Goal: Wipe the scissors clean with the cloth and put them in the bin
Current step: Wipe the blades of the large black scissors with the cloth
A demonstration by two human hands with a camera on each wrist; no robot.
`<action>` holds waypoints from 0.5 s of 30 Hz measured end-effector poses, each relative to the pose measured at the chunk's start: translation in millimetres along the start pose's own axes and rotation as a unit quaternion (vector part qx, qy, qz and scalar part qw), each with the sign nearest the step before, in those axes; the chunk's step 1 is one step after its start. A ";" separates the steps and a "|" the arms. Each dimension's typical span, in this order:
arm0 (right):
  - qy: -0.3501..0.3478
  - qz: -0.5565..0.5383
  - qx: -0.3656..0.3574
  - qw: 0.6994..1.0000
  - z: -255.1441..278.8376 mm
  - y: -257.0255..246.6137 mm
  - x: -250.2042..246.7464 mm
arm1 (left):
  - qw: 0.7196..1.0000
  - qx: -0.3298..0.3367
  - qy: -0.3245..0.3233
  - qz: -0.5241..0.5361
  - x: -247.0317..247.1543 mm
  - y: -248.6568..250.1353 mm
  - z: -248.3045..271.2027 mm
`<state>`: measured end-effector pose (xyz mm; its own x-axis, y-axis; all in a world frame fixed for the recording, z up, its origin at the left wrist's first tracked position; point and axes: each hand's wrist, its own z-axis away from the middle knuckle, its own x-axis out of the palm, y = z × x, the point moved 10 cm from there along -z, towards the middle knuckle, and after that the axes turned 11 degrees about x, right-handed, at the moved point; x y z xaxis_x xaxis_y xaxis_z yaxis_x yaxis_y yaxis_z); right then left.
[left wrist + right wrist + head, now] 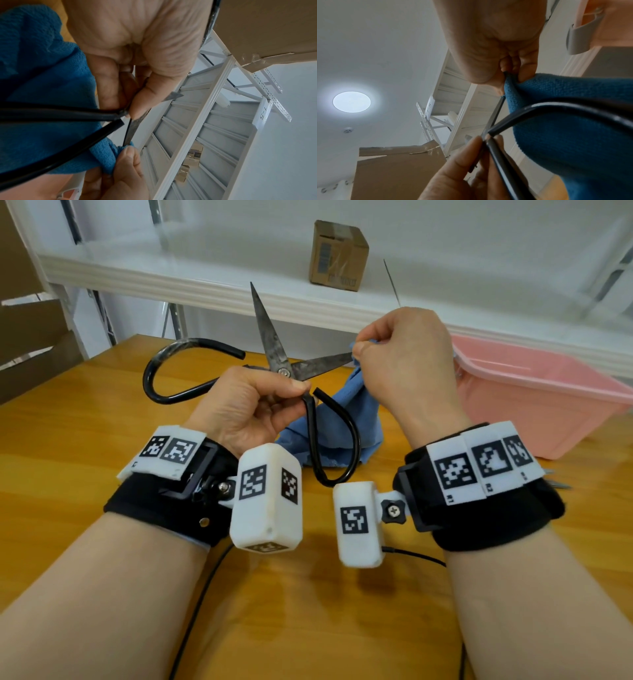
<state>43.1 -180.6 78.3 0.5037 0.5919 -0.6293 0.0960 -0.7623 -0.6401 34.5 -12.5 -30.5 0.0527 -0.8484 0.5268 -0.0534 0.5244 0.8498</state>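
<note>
The scissors [277,361] were held up above the desk [85,446], blades splayed wide, one pointing up and away, the other out to the right. The left hand [246,409] gripped them just below the pivot, thumb and fingers curled round the metal, while the right hand [404,361] pinched a fold of the blue cloth [337,419] over the tip of the right-pointing blade; the rest of the cloth hung down to the desk. The likeliest trouble, as I judged it, was the bare edge: with the blades open, a slip of the cloth could bring the pinching fingers onto steel. The loose handle loop might also swing and close the blades on the cloth. The pink bin [534,405] stood near on the right, nothing visible in it. Counted: one pair of scissors, one cloth, one bin, one cardboard box [339,254] on the shelf [171,272] behind.
</note>
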 end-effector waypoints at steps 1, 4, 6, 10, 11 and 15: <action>0.004 -0.001 0.005 1.000 -0.5 1.6 -1.9 | 1.000 0.000 -0.001 -0.001 0.8 -0.2 -0.1; -0.004 -0.011 -0.011 1.000 5.3 -7.9 3.9 | 1.000 0.006 0.003 0.003 -1.9 3.0 -0.6; -0.017 -0.006 -0.027 0.999 9.4 -13.5 10.1 | 1.000 0.009 0.009 0.001 -3.7 5.2 -0.1; -0.006 0.003 -0.004 1.000 1.1 -0.7 0.6 | 1.000 0.017 0.014 -0.003 -1.3 4.5 0.5; 0.000 0.004 -0.003 1.000 0.6 0.1 -1.6 | 1.000 0.017 0.014 -0.001 -0.4 3.8 0.4; -0.011 -0.001 -0.028 1.000 10.9 -14.5 7.3 | 1.000 0.015 0.016 0.017 -3.4 5.9 -1.3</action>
<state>36.0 -162.4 78.1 0.4838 0.5993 -0.6378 0.1456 -0.7737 -0.6165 35.3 -6.4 -27.3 0.0816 -0.8272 0.5560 -0.0858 0.5499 0.8308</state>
